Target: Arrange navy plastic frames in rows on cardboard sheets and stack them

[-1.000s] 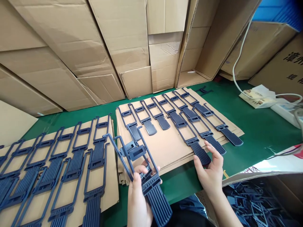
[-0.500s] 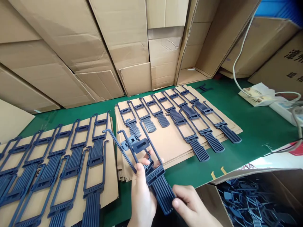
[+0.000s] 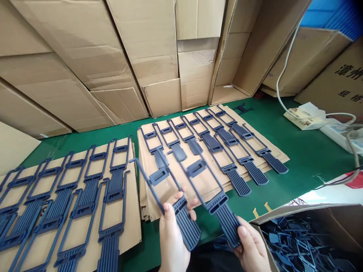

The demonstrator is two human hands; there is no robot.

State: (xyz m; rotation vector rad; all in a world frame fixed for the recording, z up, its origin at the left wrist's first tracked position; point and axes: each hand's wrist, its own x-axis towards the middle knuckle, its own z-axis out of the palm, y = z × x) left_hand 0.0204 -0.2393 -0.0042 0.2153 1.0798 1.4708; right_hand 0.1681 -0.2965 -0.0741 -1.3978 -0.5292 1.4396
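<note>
My left hand is closed around a dark blue plastic bracket, a long open frame with a ribbed paddle end. Its thumb lies on the frame and the fingers curl behind. To the right, my right hand pinches the ribbed end of a second, like plastic bracket, whose frame tilts up and left, slightly blurred. Both pieces are held apart above the near edge of a stack of cardboard sheets. On that stack several matching brackets lie in two rows.
A second cardboard stack at left carries rows of the same brackets. At lower right an open carton holds many loose dark parts. Cardboard boxes line the back of the green table. A white cable hangs at right.
The two brackets were overlapping between my hands and are now apart. My right hand has moved right with one, while my left hand keeps the other.
</note>
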